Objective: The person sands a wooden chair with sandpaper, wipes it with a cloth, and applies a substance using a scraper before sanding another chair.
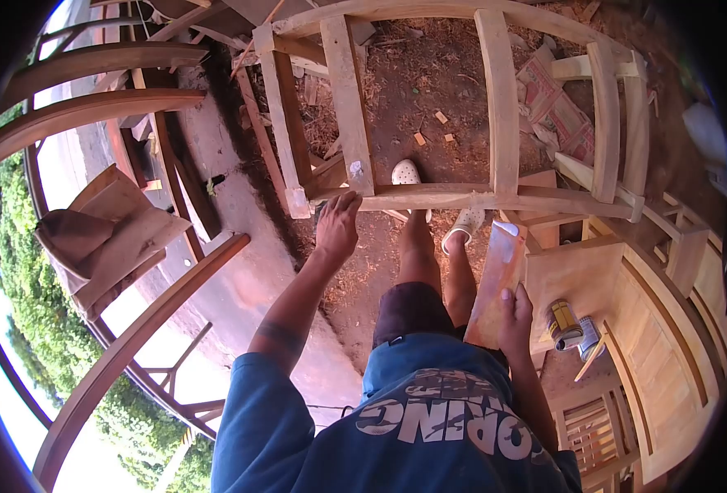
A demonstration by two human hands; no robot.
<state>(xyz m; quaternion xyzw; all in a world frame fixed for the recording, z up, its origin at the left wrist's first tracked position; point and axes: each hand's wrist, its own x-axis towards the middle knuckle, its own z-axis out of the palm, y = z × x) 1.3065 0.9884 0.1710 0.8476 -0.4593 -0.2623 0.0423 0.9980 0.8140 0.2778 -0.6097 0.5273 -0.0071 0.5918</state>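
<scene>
Over dirt floor (417,86), holds board (492,275) in right hand (515,316), pointed lengthwise toward wooden frame (501,107), crosswise to near rail (446,198); touches rail with left hand (339,226), cannot tell how tightly.

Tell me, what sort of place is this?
Most likely a furniture or woodworking shop: there's a pale wooden frame, two cans near a panelled wooden piece, and small wood scraps on the ground.

The flat piece (490,287) hides most fingers of my right hand (515,320); the cans (562,320) are too small for me to read.
</scene>
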